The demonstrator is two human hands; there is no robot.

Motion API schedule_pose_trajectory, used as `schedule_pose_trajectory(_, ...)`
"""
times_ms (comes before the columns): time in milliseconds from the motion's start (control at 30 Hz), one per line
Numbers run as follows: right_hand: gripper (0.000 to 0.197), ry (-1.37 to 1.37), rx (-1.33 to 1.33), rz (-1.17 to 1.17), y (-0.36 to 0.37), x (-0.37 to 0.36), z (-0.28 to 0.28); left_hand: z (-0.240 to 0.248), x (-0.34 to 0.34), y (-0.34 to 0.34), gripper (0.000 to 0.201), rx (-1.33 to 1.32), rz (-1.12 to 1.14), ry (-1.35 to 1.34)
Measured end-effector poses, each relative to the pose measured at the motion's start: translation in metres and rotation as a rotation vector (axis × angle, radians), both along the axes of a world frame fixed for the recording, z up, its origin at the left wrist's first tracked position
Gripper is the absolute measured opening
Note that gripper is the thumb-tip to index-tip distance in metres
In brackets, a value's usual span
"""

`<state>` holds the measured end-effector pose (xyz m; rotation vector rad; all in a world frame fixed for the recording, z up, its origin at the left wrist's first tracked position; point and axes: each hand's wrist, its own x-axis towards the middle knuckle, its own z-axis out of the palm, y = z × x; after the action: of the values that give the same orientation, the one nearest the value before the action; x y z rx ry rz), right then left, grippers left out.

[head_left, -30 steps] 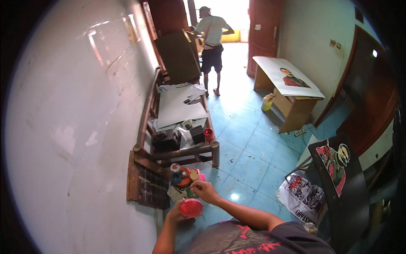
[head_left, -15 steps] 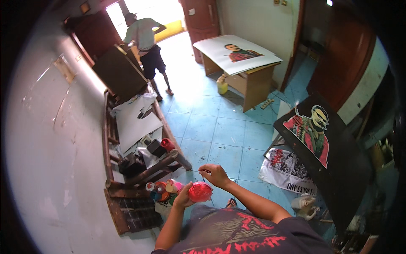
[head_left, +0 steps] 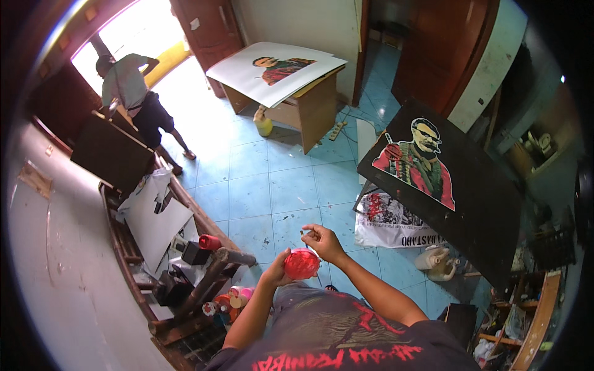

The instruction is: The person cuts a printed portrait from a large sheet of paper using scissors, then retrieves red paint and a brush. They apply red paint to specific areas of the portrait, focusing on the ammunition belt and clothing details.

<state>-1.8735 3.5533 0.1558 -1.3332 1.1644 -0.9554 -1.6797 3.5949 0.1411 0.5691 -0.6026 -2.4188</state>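
Note:
My left hand (head_left: 276, 272) is closed around a round, shallow container of red paint (head_left: 301, 264), in front of my shirt. Pinched in the fingers of my right hand (head_left: 325, 244) is a thin paintbrush (head_left: 304, 235), just at the far right rim of the container. Whether its tip touches the paint is hard to make out. To the right, a large black board (head_left: 482, 204) stands tilted, bearing a portrait (head_left: 425, 162) of a figure in a red jacket with dark glasses.
A wooden bench (head_left: 207, 281) with sheets and a red can (head_left: 209, 242) runs along the left. Paint bottles (head_left: 238, 298) stand beside it. Ahead is a desk (head_left: 318, 111) with a printed sheet; a person (head_left: 133, 93) stands by the doorway. Jugs (head_left: 436, 263) sit at right.
My view has turned to the right, so the black board shows more fully. My right hand has come closer to the paint container, bringing the brush to its rim.

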Motion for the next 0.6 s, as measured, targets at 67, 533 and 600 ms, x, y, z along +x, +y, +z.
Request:
schedule_pose_trajectory(67,0.024,-0.138,0.073,0.017,-0.023,0.006,-0.01,-0.011,0.008,-0.036,0.075,-0.034,-0.079,0.103)
schedule_pose_trajectory(533,0.032,-0.387,0.193,-0.562,-0.091,-0.011,0.019,0.029,-0.042,-0.194,0.078,0.348,0.235,0.226)
schedule_pose_trajectory(600,0.042,-0.37,0.074,-0.466,-0.087,-0.01,0.023,0.028,-0.053,-0.197,0.077,0.366,0.312,0.191)
